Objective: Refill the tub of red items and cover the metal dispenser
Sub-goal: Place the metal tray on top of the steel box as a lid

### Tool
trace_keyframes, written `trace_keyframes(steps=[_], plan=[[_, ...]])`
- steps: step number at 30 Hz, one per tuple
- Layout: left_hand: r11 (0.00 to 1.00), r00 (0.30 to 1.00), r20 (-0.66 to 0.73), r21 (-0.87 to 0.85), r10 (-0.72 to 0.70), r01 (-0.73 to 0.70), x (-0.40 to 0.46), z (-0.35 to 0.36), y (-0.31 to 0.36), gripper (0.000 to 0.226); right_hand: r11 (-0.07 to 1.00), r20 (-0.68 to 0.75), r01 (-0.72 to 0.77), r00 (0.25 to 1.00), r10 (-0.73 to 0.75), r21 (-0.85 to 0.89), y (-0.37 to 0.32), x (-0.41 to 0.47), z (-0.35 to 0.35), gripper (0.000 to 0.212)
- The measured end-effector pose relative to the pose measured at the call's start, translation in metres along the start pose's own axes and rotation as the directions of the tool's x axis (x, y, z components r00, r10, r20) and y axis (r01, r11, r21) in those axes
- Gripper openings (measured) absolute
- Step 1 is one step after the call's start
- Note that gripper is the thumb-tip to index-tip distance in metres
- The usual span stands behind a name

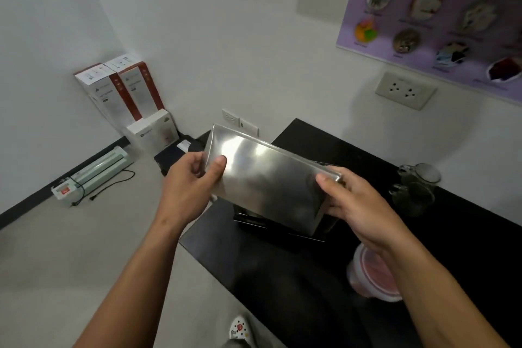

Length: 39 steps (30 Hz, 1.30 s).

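Two hands hold one metal lid (268, 178) in the head view, tilted and raised over the black tabletop (353, 150). The left hand (195, 181) pinches the lid's left end, thumb pressed on the shiny top face and fingers curled behind the edge. The right hand (356, 206) clamps the right end the same way, thumb on top near the corner and fingers under the rim.

Below the lid, a dark base with a bit of metal shows at its lower edge; this looks like the metal dispenser (282, 227), mostly hidden, so how the lid lines up with it cannot be told. The tub of red items (372, 271) sits on the tabletop near the right forearm, partly hidden by it, and its fill level is hard to read. Glass jars (418, 186) stand farther back on the right.

The lid looks like thin polished sheet metal: probably stiff and fairly light, but slick, and its rim may be sharp. Gripping both short ends, as now, seems the sound choice, since it keeps the lid level and stops it twisting while it is lowered. A one-handed hold on the smooth face would likely slip.
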<state>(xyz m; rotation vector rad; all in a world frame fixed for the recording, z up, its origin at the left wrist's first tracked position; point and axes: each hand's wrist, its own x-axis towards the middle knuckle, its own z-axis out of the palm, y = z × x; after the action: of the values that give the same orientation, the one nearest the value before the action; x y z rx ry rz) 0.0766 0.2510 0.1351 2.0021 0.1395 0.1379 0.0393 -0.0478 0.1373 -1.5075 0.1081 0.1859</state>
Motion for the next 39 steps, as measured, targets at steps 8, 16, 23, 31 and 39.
trace_keyframes(steps=[8,16,23,31,39], plan=[[0.987,0.989,0.019,0.079,-0.144,0.142,0.03,0.025,-0.006,0.047,0.991,-0.279,0.105,0.952,-0.124,-0.084,0.028,0.018,0.001,0.052],[0.979,0.978,0.117,0.132,-0.172,0.156,0.051,0.029,-0.004,0.031,0.967,-0.358,0.062,0.921,-0.151,-0.248,0.022,0.056,-0.009,0.051],[0.927,0.982,0.147,0.371,-0.116,0.054,0.057,0.042,-0.013,0.04,0.916,-0.401,-0.088,0.912,-0.084,-0.392,0.026,0.086,-0.032,0.044],[0.896,0.967,0.176,0.435,-0.184,0.091,0.06,0.058,-0.012,0.045,0.887,-0.379,-0.167,0.925,-0.01,-0.43,0.04,0.093,-0.041,0.021],[0.871,0.961,0.204,0.487,-0.189,0.068,0.062,0.063,-0.021,0.045,0.895,-0.347,-0.201,0.936,0.056,-0.399,0.058,0.088,-0.048,0.049]])
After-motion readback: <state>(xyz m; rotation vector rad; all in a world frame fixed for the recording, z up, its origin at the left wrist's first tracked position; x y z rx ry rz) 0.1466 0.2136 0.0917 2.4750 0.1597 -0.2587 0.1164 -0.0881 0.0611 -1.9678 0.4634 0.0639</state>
